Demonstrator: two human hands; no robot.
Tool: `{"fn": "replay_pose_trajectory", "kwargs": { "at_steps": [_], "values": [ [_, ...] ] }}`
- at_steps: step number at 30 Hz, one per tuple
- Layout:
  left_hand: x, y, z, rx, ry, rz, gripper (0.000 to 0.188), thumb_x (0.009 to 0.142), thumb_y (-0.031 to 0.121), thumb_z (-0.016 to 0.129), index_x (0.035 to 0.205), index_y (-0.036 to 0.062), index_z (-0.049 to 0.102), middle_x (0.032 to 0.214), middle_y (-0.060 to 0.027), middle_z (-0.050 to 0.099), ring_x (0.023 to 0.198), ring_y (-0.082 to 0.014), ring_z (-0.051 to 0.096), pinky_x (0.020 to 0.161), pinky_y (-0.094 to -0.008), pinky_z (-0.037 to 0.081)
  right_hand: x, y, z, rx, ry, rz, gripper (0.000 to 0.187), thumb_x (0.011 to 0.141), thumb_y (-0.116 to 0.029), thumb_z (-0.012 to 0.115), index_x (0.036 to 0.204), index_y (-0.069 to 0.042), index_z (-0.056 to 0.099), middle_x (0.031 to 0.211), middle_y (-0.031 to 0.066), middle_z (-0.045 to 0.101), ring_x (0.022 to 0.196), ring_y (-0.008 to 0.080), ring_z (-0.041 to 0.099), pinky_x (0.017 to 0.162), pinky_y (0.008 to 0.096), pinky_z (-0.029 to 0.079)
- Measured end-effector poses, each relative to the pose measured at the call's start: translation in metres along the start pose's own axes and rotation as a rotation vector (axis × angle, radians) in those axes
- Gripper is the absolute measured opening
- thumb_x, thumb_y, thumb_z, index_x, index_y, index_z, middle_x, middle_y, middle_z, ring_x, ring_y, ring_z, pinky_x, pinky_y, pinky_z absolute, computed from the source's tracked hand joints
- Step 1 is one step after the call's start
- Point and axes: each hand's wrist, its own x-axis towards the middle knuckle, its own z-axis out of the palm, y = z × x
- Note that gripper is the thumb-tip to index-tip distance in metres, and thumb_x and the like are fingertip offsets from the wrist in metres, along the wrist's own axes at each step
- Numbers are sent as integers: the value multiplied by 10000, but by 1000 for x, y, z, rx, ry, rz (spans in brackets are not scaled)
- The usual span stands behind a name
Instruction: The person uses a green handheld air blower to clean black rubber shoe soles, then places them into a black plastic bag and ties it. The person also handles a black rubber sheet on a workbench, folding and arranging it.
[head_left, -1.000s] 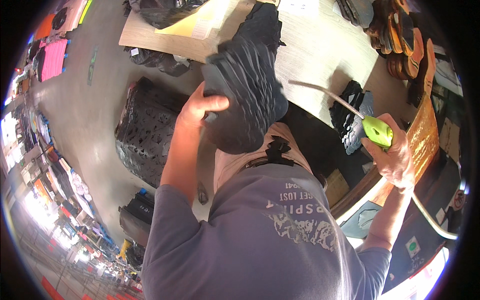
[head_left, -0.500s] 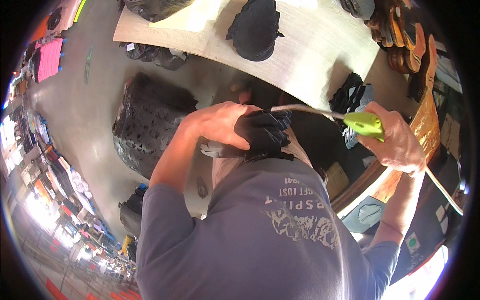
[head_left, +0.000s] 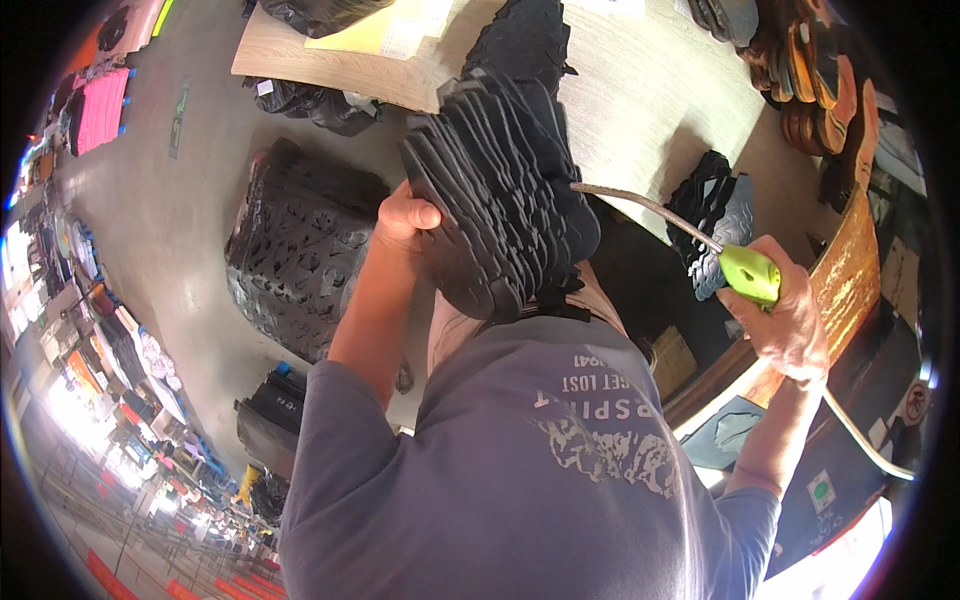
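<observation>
A thick stack of black shoe soles [head_left: 500, 200] stands fanned on edge in front of my waist. My left hand [head_left: 405, 217] grips its left side, with the thumb showing and the other fingers hidden behind the soles. In my right hand [head_left: 790, 325] is an air blow gun [head_left: 748, 274] with a lime-green body. Its long bent metal tube [head_left: 650, 204] reaches left, and the tip meets the right side of the stack in this view; whether it touches, I cannot tell. A pale hose [head_left: 862, 440] trails below my right wrist.
Beyond the stack is a light wooden table [head_left: 640, 80] with more black soles [head_left: 520, 40] and a smaller sole bundle [head_left: 705, 215]. Brown soles [head_left: 810, 80] pile at the far right. A large black textured bundle [head_left: 300, 250] sits on the floor at left.
The sole stack has come up and turned, so its fanned edges now show, with my left hand at its left side. My right hand and the blow gun have shifted slightly lower.
</observation>
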Motion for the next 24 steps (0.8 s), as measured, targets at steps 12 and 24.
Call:
{"fn": "replay_pose_trajectory", "kwargs": {
  "at_steps": [12,24],
  "values": [
    [45,-12,5,-182,152,496,725,930,570,643,1464,87,551,1416,-132,615,1283,-366,590,1109,-563,473,-30,4,47,-31,113,16,251,878,-54,782,1074,-31,626,808,152,726,715,237,735,671,336,542],
    [54,9,48,-210,240,524,421,1034,419,605,1297,96,669,1273,-100,703,1135,-302,676,1006,-464,547,-33,-9,78,-33,346,49,270,899,-89,792,1093,-64,605,832,139,741,744,208,749,672,333,562]
  ]
}}
